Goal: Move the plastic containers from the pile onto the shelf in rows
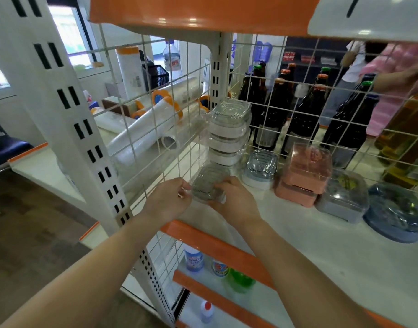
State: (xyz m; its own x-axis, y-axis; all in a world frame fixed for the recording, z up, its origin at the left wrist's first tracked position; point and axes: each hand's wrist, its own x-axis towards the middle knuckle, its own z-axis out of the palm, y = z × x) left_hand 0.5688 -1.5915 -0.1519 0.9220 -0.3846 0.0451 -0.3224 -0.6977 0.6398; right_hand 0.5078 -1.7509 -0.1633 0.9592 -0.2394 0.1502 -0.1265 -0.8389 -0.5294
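- plastic container (209, 185), clear-topped with a grey base, sits at the left end of the white shelf (298, 252), close to the wire side panel (155, 129) and just in front of the stack of white containers (229, 131).
- left hand (167, 200) is at the container's left edge, fingers curled and pinching the clear wrap or rim there.
- right hand (236, 197) holds the container's right side, fingers bent over its top edge and thumb toward the front.
- the stack of white containers rises several high directly behind the held container, in the shelf's back left corner.
- to the right of the held container stands a pale blue container (260, 169) with a clear lid.
- further right of it, two pink containers (305, 174) sit one on the other, the upper one tilted a little.
- right of the pink pair is a grey container (343, 197), and beyond that a round blue container (395, 211), both nearer the shelf's front than the pale blue one.
- behind the wire back panel (298, 91), past the held container, stand dark brown bottles (305, 119) with orange and green caps.
- beyond the wire side panel, left of the held container, lie rolls of white film (151, 129) with orange ends.
- below the held container, lower shelves with orange edges carry small bottles (193, 259) and a green item (241, 280).
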